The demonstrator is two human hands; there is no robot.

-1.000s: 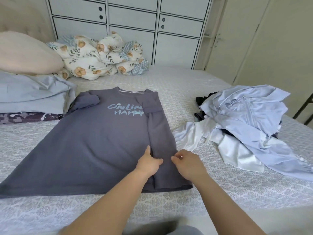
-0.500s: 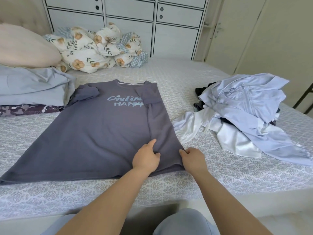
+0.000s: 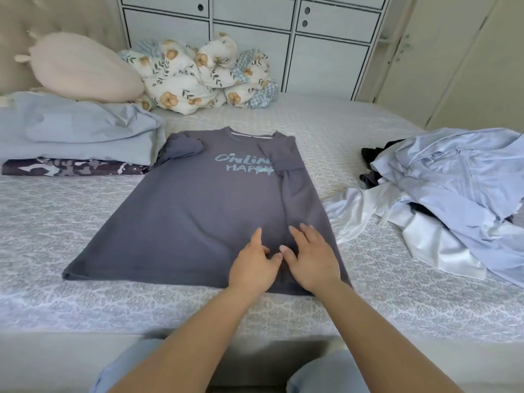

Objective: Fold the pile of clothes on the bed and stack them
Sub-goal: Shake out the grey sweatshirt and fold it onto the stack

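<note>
A grey-purple shirt [image 3: 198, 205] with pale blue lettering lies flat on the bed [image 3: 56, 222], its right side and sleeve folded inward over the front. My left hand [image 3: 253, 265] and my right hand [image 3: 310, 256] lie side by side on its lower right part, near the hem. Both rest on the cloth with fingers spread and fairly straight. A loose pile of pale blue, white and dark clothes [image 3: 453, 199] lies to the right. A stack of folded clothes [image 3: 76, 146] sits at the left.
A beige pillow [image 3: 82, 69] and a bundled floral quilt [image 3: 204, 78] lie at the head of the bed. White cabinets [image 3: 255, 32] stand behind. The bed's front edge is just below the shirt hem, with my knees under it.
My right hand has moved from the shirt's right edge onto the folded side, its fingers now spread flat. My left hand stays beside it. The view has shifted back a little.
</note>
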